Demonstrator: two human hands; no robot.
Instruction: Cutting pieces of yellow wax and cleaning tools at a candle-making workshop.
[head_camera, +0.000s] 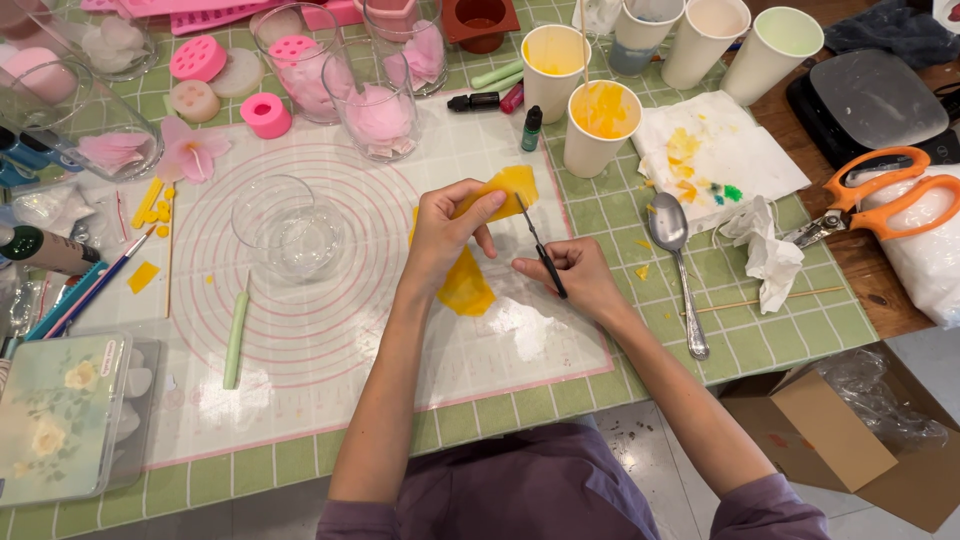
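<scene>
My left hand (447, 232) pinches a thin yellow wax sheet (512, 186) and lifts its upper end off the white silicone mat (330, 330). The lower part of the sheet (466, 290) lies under my wrist. My right hand (572, 277) grips small black scissors (535, 243), whose blades point up at the sheet's right edge. An empty clear glass (288, 225) stands on the mat to the left.
Paper cups with yellow residue (600, 125) stand behind, next to a stained paper towel (712, 150), a spoon (678, 265) and orange shears (878, 195). Glasses with pink petals (378, 110), pink moulds (198, 58), a green stick (236, 340) and a floral box (62, 415) lie left.
</scene>
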